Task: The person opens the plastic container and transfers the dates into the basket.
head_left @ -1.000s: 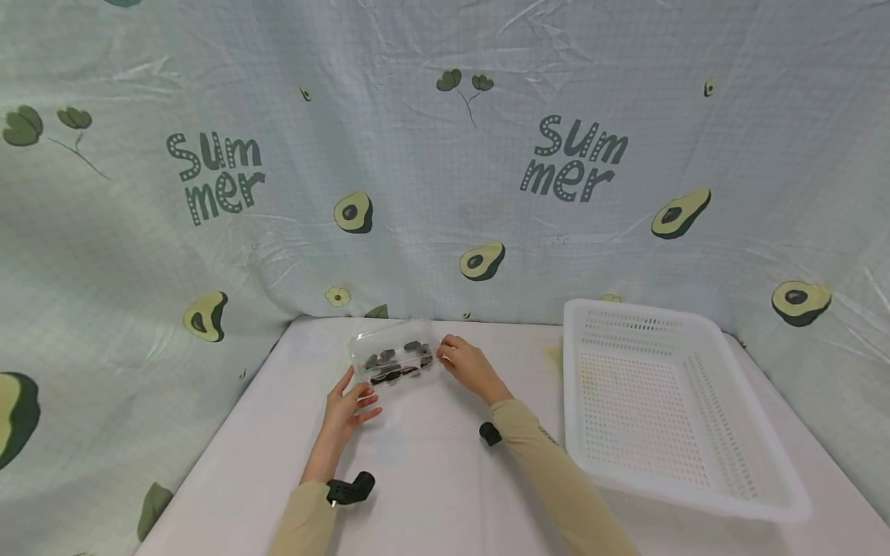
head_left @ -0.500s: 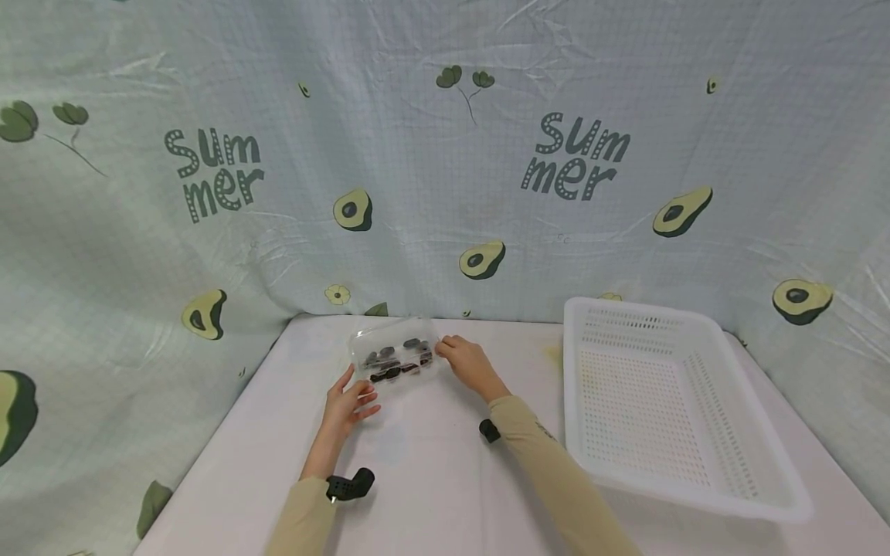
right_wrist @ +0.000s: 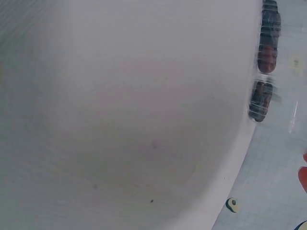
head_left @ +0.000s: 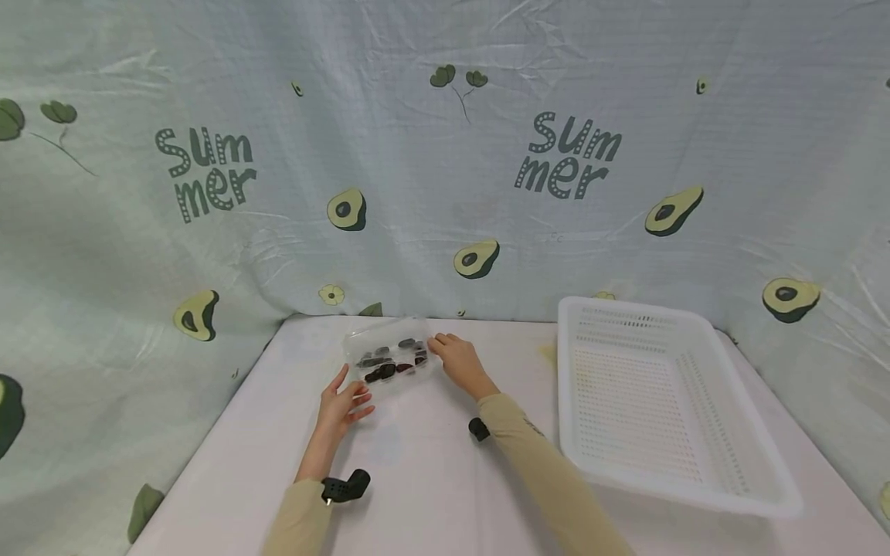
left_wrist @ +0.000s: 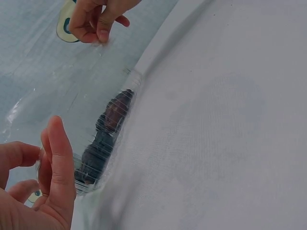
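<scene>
A clear plastic box [head_left: 371, 337] with several dark, oblong, fruit-like pieces [left_wrist: 108, 136] in it is tilted up near the back of the table. The pieces, black to dark red, lie mostly along its lower side. My left hand [head_left: 337, 405] pinches its left end between thumb and fingers, the other fingers spread. At the upper right end, the fingertips of my right hand [head_left: 460, 363] pinch the thin plastic edge. The right wrist view has only the fingertips [right_wrist: 303, 178] of that hand at its right border.
A large white perforated basket [head_left: 566, 386] stands on the right side of the white-covered table [head_left: 417, 479]. Behind the table hangs a pale curtain [head_left: 403, 139] printed with avocados and lettering. Black cameras [head_left: 348, 486] are strapped to both wrists, over beige sleeves.
The head view has turned slightly to the right. Both hands keep their hold on the box, and the dark pieces inside have shifted a little.
</scene>
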`<move>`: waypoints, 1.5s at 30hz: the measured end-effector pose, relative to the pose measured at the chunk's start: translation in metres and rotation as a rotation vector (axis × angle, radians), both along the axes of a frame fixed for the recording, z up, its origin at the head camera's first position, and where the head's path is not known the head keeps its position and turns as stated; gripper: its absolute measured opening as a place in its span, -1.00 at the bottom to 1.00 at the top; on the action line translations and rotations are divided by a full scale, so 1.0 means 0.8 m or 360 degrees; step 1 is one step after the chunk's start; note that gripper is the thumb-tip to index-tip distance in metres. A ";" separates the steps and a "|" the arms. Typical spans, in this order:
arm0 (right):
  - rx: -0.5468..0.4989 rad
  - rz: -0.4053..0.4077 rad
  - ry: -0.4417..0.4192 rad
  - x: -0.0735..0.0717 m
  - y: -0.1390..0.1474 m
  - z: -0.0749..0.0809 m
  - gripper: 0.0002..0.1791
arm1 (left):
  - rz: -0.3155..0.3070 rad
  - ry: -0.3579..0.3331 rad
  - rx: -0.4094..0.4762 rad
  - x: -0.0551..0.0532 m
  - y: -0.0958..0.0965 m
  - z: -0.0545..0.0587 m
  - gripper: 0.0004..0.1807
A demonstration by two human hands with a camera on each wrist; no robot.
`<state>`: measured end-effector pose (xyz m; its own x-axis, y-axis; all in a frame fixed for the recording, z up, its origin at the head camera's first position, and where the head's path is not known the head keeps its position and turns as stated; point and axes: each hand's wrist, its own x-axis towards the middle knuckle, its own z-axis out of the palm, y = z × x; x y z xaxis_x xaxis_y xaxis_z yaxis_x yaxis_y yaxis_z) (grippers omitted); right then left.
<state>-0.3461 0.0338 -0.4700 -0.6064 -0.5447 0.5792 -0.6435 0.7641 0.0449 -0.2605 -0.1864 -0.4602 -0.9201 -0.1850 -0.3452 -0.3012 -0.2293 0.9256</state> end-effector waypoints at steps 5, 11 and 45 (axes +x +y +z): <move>-0.0019 0.0004 0.0000 0.001 -0.003 0.002 -0.79 | -0.0007 0.0001 -0.0016 -0.001 -0.004 -0.001 -0.28; -0.0115 0.0024 0.0004 0.000 -0.004 0.011 -0.75 | 0.0009 -0.0018 -0.0050 -0.002 -0.004 -0.003 -0.28; -0.0875 0.0164 -0.0455 -0.009 -0.022 0.063 -0.77 | -0.0090 0.0013 -0.0183 -0.003 -0.016 -0.008 -0.22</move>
<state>-0.3530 0.0166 -0.4197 -0.7392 -0.2771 0.6139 -0.6435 0.5598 -0.5221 -0.2626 -0.1994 -0.4669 -0.9329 -0.1708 -0.3171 -0.3028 -0.1044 0.9473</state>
